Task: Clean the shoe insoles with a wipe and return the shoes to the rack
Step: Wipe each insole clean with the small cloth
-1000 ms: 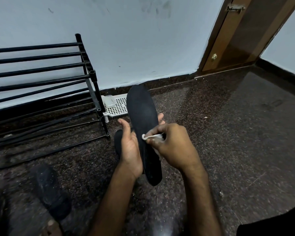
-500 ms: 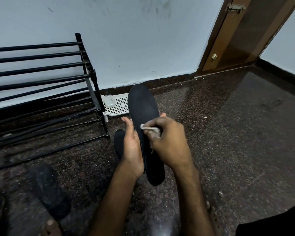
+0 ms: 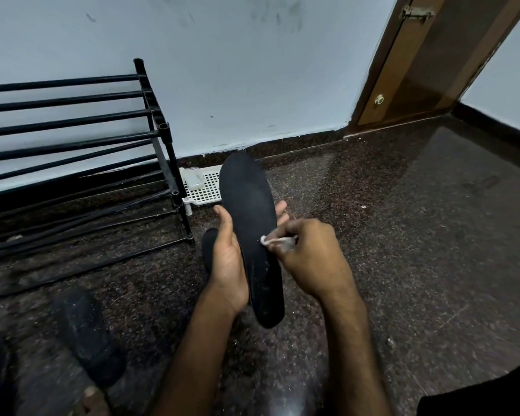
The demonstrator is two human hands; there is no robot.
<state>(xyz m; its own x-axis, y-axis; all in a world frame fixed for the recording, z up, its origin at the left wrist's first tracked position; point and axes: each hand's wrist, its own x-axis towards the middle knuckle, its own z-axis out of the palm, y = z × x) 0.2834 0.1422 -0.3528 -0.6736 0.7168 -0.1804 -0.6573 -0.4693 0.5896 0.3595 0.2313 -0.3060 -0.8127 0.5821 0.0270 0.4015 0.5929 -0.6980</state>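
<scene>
As our left hand (image 3: 228, 265) grips the insole (image 3: 249, 217), toe pointing away, our right hand (image 3: 309, 259) pinches the wipe (image 3: 278, 241) at its mid-length.

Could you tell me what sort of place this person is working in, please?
Most likely a home entryway or hallway: a black metal shoe rack stands along the pale wall, a wooden door sits in the corner, and the floor is polished dark speckled stone.

The room is dimly, evenly lit; a pale sheen is seen on the floor (image 3: 418, 223) right of the rack (image 3: 162, 129), whose bars are bowed; below it, focus is lost
</scene>
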